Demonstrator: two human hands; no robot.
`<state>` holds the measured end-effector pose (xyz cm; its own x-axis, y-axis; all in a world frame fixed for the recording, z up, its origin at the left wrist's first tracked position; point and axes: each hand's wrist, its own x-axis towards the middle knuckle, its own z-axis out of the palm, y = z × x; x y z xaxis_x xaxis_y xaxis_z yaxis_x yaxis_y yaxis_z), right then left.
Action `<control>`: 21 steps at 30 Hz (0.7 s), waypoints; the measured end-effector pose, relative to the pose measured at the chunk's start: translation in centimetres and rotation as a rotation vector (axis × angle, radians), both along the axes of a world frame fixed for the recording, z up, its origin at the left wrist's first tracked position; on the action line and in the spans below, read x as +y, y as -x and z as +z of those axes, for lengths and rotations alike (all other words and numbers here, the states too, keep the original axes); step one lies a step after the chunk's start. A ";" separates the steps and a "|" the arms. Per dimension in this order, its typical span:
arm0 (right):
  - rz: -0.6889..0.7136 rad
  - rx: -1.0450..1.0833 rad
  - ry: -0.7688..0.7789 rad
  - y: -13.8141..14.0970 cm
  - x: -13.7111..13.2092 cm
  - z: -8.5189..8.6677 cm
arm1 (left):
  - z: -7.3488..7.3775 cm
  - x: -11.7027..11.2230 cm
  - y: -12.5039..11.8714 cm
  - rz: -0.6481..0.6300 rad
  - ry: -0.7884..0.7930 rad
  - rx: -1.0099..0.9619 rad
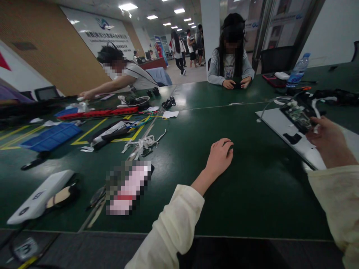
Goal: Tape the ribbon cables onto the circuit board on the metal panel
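My right hand (328,140) grips a dark device with a bare green circuit board (298,116) and white wires. It holds the board tilted above a white flat panel (273,118) on the right side of the table. A black piece (292,138) lies on that panel. My left hand (220,158) rests on the green table (246,201), near its middle. Its fingers are loosely bent, the thumb is apart, and nothing shows in it.
To the left lie a pink, blurred phone-shaped object (129,190), tangled white strips (144,145), a blue bin (52,136) and a white device (42,196). A water bottle (298,71) stands at the far right. Across the table sits a person (231,56); another person (126,74) reaches in from the left.
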<state>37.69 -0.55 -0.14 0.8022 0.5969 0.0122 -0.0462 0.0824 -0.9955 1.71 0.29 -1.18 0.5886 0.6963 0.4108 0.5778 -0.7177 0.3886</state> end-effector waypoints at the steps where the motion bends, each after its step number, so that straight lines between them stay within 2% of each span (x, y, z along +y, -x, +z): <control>1: 0.078 0.168 -0.030 1.1 0.3 -0.1 | 0.1 0.1 0.0 0.020 -0.008 -0.054; 4: 0.255 0.342 -0.016 4.5 1.0 -0.9 | 0.7 0.1 0.2 0.109 -0.056 -0.212; 7: 0.433 0.383 0.017 7.7 1.2 -1.8 | 1.2 0.2 0.3 0.218 -0.123 -0.306; 10: 0.616 0.381 0.061 10.9 0.9 -2.3 | 1.4 0.4 0.5 0.268 -0.165 -0.339; 13: 0.792 0.322 0.113 13.6 0.2 -2.6 | 1.2 0.7 0.6 0.249 -0.149 -0.319; 16: 0.912 0.239 0.171 15.4 -0.5 -2.8 | 0.8 0.9 0.6 0.178 -0.110 -0.206; 18: 0.946 0.138 0.217 16.0 -0.6 -3.1 | 0.5 0.8 0.5 0.106 -0.076 -0.079; 21: 0.917 -0.047 0.255 16.1 -0.3 -3.9 | 0.1 0.5 0.3 0.030 -0.010 0.109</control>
<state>21.64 -0.88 -4.03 0.0223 0.9825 -0.1849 0.0558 -0.1859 -0.9810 1.40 0.79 -1.11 0.6089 0.7105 0.3527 0.6378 -0.7029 0.3149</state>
